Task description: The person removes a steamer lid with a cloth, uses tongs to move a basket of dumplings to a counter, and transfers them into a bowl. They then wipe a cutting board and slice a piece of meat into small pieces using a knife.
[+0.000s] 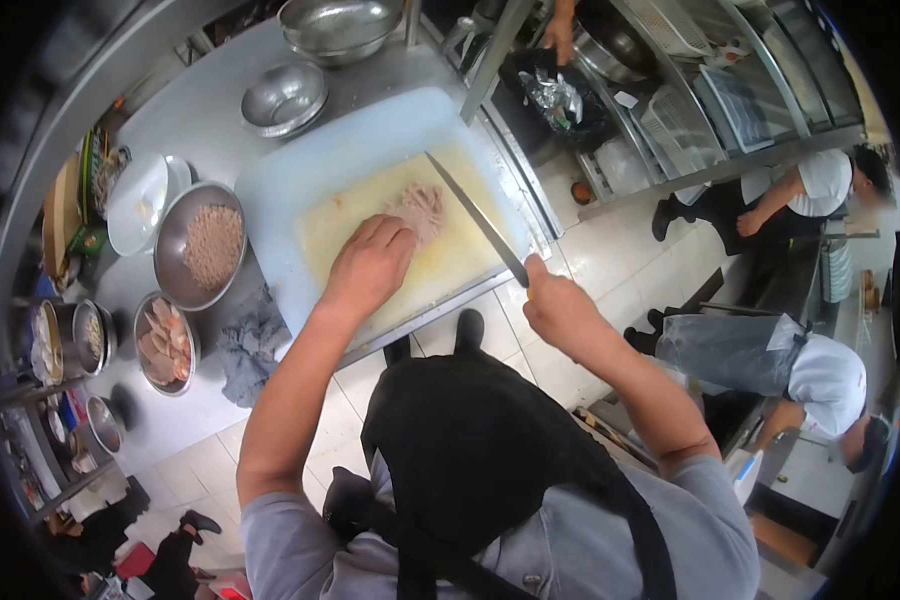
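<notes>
On the cutting board (280,190) lies a small heap of pale pink chopped meat (422,208). My left hand (372,262) rests at the near edge of that heap, its fingers bent together and touching the meat; whether they pinch any of it is hidden. A long kitchen knife (475,215) is gripped by its handle in my right hand (562,308). Its blade slants up and left across the board's right part, the tip just beyond the meat. To the left stands a metal bowl (198,245) of minced meat.
A bowl of raw meat pieces (165,345) and a grey cloth (250,345) sit left of the board. Metal bowls (284,98) stand behind it. Shelving (710,160) rises at the right, with co-workers (830,375) beyond.
</notes>
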Demonstrator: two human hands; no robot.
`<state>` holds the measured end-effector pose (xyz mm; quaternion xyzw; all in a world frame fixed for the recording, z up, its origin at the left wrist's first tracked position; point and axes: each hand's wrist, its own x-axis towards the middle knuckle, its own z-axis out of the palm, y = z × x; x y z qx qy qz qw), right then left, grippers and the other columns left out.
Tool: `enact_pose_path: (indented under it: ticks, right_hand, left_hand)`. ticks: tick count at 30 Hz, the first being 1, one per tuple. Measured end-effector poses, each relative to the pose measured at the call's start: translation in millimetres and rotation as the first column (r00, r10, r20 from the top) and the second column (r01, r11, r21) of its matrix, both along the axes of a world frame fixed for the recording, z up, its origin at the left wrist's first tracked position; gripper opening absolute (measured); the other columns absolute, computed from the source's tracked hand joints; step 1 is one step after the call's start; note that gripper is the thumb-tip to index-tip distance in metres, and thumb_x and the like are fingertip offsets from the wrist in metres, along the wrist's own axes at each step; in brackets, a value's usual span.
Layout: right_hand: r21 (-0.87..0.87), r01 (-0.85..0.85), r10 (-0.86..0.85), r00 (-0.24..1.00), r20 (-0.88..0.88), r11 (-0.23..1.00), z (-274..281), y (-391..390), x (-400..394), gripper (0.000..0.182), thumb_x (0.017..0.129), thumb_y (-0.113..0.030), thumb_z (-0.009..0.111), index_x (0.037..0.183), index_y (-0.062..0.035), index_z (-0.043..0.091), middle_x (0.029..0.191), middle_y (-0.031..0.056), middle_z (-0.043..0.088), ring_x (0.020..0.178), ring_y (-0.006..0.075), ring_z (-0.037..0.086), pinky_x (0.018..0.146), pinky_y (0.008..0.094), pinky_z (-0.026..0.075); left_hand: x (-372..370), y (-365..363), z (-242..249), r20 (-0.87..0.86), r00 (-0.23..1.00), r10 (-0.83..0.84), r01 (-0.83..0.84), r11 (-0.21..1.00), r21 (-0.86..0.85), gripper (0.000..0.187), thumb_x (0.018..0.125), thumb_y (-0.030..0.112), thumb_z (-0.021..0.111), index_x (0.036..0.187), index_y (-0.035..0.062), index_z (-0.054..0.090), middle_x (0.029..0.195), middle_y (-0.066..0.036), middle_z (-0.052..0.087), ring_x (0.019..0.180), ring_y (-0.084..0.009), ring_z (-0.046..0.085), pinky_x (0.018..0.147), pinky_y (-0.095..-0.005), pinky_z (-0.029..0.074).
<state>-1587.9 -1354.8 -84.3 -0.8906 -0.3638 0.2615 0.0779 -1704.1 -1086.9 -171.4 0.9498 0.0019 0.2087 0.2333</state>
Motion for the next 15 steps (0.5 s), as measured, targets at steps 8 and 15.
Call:
enact_pose_path:
  ticks: [8, 15]
  right_hand:
    - [-0.020, 0.187, -0.188, 0.975, -0.119, 0.982, -10.6, -21.6, -3.5, 0.036, 0.087, -0.007, 0.059, 0.115, 0.0037, 0.039, 0.089, 0.0328, 0.066, 0.087, 0.0517, 0.066, 0.079, 0.0570, 0.053]
    - [0.125, 0.132, -0.124, 0.990, -0.067, 0.983, -34.3, -30.9, -6.7, 0.047, 0.085, -0.004, 0.056, 0.128, 0.0047, 0.040, 0.090, 0.0334, 0.066, 0.083, 0.0521, 0.065, 0.075, 0.0565, 0.053]
  left_hand:
    - [80.0, 29.2, 34.2, -0.364, 0.854, -0.372, 0.456, 0.871, 0.180, 0.042, 0.079, 0.008, 0.068, 0.120, 0.0042, 0.064, 0.128, -0.014, 0.061, 0.125, -0.0329, 0.055, 0.110, -0.0442, 0.043]
    - [58.7, 18.7, 13.4, -0.260, 0.931, -0.255, 0.323, 0.908, 0.267, 0.055, 0.080, 0.011, 0.069, 0.134, 0.0041, 0.059, 0.134, -0.014, 0.062, 0.127, -0.0330, 0.055, 0.113, -0.0444, 0.041]
